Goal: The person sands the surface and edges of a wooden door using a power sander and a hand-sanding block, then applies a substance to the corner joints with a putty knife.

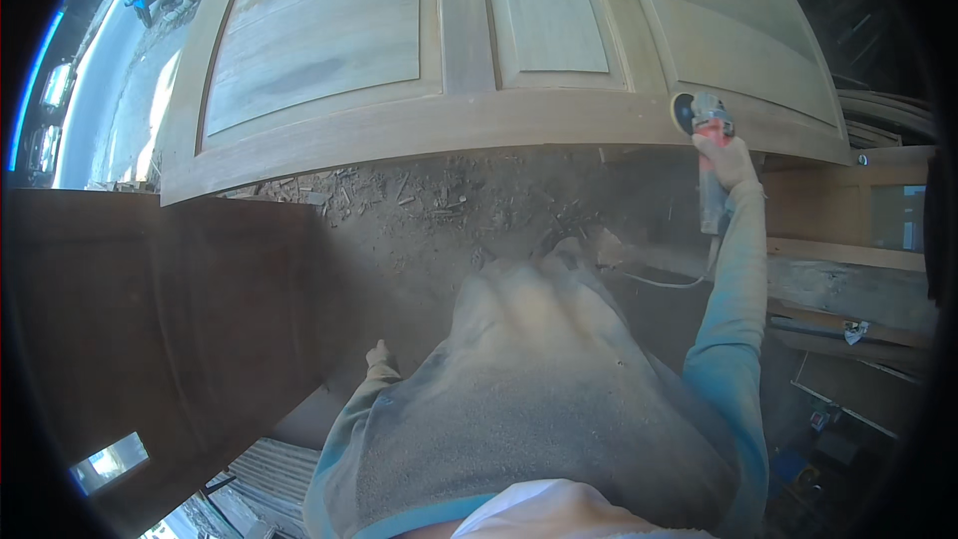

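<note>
Angle grinder point(711, 200), long axis running toward panelled wooden door point(399, 126); right hand point(733, 162), the nearer, fingers clamped round grinder; left hand point(379, 356) well apart, finger closure unclear.

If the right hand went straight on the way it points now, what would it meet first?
Most likely the wooden door: the grinder in the right hand points toward it, and the disc overlaps its frame in this view. Depth is unclear, so I can't tell whether they touch.

red-grey grinder point(712, 126) at panelled wooden door point(465, 60)
</note>
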The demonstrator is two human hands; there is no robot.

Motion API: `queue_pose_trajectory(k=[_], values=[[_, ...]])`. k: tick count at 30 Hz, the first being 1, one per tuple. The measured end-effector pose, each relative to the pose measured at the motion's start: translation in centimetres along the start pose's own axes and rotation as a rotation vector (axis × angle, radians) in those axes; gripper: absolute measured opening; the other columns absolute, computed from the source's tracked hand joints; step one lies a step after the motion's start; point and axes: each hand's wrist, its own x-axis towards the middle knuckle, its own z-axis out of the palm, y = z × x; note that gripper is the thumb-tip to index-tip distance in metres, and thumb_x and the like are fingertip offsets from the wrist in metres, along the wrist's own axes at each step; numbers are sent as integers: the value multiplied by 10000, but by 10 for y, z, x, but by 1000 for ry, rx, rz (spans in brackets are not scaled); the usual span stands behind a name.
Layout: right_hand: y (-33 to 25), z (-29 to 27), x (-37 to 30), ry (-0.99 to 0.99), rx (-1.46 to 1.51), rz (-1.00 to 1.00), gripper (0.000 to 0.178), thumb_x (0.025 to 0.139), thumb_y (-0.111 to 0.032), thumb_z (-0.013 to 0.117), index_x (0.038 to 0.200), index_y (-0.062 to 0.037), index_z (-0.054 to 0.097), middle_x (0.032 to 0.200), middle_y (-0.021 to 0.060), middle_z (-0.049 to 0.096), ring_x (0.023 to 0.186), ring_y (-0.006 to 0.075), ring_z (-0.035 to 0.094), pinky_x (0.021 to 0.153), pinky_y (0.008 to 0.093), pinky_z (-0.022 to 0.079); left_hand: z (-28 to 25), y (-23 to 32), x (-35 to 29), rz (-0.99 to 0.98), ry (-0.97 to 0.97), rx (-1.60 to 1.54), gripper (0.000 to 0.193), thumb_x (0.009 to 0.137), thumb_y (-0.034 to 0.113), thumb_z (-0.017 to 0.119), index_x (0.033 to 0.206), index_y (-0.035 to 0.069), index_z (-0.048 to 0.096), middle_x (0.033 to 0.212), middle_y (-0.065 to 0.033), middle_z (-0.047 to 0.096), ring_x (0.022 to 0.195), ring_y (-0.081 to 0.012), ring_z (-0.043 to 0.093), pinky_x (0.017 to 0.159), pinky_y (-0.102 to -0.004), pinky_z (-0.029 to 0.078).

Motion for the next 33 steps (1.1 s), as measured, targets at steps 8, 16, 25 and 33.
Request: queue_pose_trajectory(k=[8, 16, 25, 33], values=[[35, -10, 0, 58, -26, 93, 523, 833, -433, 803, 1062, 36, 764, 919, 100, 750, 839, 175, 691, 751, 347, 533, -49, -11, 48, -114, 82, -444, 659, 985, 494, 602, 1293, -87, 642, 1275, -294, 682, 1232, -422, 644, 1019, -463, 498], [-154, 112, -75, -290, -330, -96, 791, 776, -515, 799, 1213, 109, 585, 1115, 326, 699, 1103, 449, 687, 966, 469, 542, -162, 257, 94, 542, 7, -931, 575, 1004, 451, 638, 1385, 21, 603, 1101, -97, 704, 968, -183, 664, 765, -316, 506], [-33, 1, -5, -106, -190, 55, 598, 777, -424, 805, 1156, 23, 688, 1084, 231, 741, 1042, 360, 721, 937, 422, 547, -102, 216, 80, 339, -69, -807, 551, 1014, 406, 623, 1398, 11, 596, 1030, -83, 722, 754, -163, 654, 618, -304, 504], [204, -217, 122, 260, -175, 431, 781, 728, -548, 834, 1152, 98, 721, 1044, 179, 748, 939, 236, 712, 829, 379, 545, 2, 125, -23, -39, -52, -407, 476, 972, 416, 621, 1109, -35, 691, 958, -138, 752, 830, -254, 704, 772, -402, 552]])
